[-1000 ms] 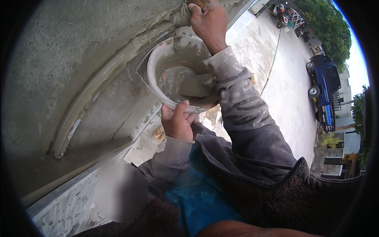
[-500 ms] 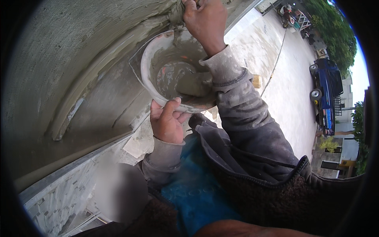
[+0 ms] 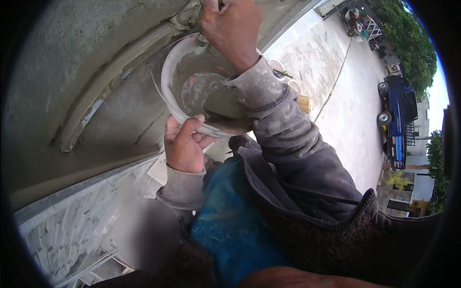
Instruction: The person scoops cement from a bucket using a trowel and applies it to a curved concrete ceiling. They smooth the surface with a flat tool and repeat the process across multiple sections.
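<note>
My left hand [image 3: 185, 146] grips the near rim of a round bucket [image 3: 171, 98], thumb over the edge and fingers beneath. Wet grey mortar [image 3: 189, 89] coats its inside. In it lies a mortar-covered trowel [image 3: 223, 103], partly hidden by my right sleeve; a wooden handle [image 3: 304, 104], apparently the trowel's, shows beyond the sleeve. My right hand [image 3: 233, 33] is closed above the bucket's far rim, against the wall; its fingertips are partly hidden, and what they hold cannot be made out. Beside it a lump of mortar [image 3: 186, 18] sits at the upper end of a curved raised moulding [image 3: 89, 103].
The grey plastered wall [image 3: 72, 53] fills the left side, with a ledge below the moulding. Pale containers [image 3: 294, 87] stand on the concrete ground [image 3: 341, 129] beyond my right arm. Farther off are a blue pickup truck [image 3: 398, 108], a motorbike [image 3: 353, 23] and trees.
Both hands and the bucket have shifted a little to the left. My right hand has moved along the wall, and more of the mortar lump shows beside it. The left hand keeps its grip.
</note>
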Demonstrator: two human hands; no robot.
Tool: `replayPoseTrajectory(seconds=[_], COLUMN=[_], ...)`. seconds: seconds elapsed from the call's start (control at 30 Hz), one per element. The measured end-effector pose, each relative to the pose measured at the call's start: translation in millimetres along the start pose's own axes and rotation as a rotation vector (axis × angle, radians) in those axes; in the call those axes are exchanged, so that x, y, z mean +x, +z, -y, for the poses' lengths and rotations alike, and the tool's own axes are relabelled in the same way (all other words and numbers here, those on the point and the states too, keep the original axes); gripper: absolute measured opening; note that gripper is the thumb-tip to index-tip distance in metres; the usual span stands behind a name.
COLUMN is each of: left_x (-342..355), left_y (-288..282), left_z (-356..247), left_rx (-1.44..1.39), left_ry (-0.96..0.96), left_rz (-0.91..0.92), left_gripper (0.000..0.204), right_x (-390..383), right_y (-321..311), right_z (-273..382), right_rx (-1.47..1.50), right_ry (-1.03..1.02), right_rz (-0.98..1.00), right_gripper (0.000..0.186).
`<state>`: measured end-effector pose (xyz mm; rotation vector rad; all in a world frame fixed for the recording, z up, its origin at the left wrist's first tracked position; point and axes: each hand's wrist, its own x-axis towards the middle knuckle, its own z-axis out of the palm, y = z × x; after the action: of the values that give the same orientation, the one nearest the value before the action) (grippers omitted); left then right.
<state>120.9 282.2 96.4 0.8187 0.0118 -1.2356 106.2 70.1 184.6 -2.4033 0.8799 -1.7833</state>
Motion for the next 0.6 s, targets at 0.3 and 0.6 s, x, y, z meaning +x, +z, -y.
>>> replayPoseTrajectory(seconds=[0.3, 0.6], left_x=[-15, -25], left_y=[-32, -43], left_z=[-17, -15], left_rx=[0.103, 0.133], left_ry=[0.002, 0.106], left_rz=[-0.007, -0.05], left_gripper=[0.038, 0.025], right_x=[-12, -15], right_y=[-2, -65], right_z=[44, 74], right_rx=[0.229, 0.737], right_ry=[0.106, 0.352], right_rz=[0.092, 0.315], right_gripper=[0.028, 0.029])
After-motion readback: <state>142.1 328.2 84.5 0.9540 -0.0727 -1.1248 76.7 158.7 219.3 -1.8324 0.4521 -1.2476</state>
